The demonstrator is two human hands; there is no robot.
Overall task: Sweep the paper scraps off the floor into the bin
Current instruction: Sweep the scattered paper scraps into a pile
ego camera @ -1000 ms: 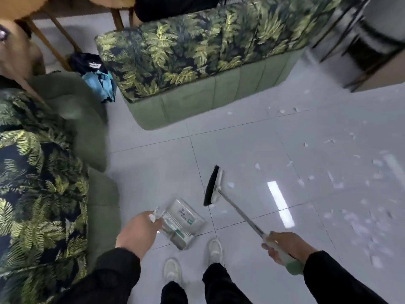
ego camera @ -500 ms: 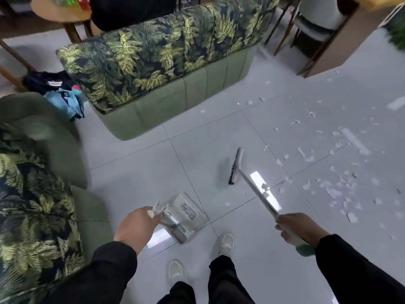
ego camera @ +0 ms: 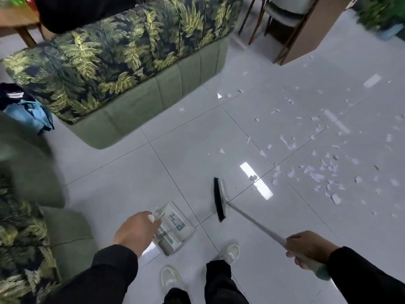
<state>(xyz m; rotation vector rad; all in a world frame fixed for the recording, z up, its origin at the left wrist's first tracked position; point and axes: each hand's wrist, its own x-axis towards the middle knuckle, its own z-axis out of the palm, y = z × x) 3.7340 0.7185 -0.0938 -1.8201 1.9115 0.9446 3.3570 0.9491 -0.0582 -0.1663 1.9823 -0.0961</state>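
Observation:
My left hand (ego camera: pixel 135 232) grips the handle of a clear dustpan (ego camera: pixel 173 229) held low over the grey tile floor, just ahead of my feet. My right hand (ego camera: pixel 306 249) is closed on the long handle of a broom, and its black brush head (ego camera: pixel 219 199) sits near the floor to the right of the dustpan. White paper scraps (ego camera: pixel 317 172) lie scattered over the tiles to the right of the brush, thickest at the right side. A few stray scraps (ego camera: pixel 222 95) lie near the sofa's corner. No bin is in view.
A green sofa with a fern-print cover (ego camera: pixel 122 69) stands ahead on the left. A matching armchair (ego camera: pixel 28 194) fills the left edge, with a blue bag (ego camera: pixel 28 115) between them. Chair legs (ego camera: pixel 256 25) and a wooden cabinet (ego camera: pixel 313 29) stand at the back right.
The view has swung right and shows more of the scattered scraps. The brush head has come back toward me and now sits close beside the dustpan. Both hands keep their grips.

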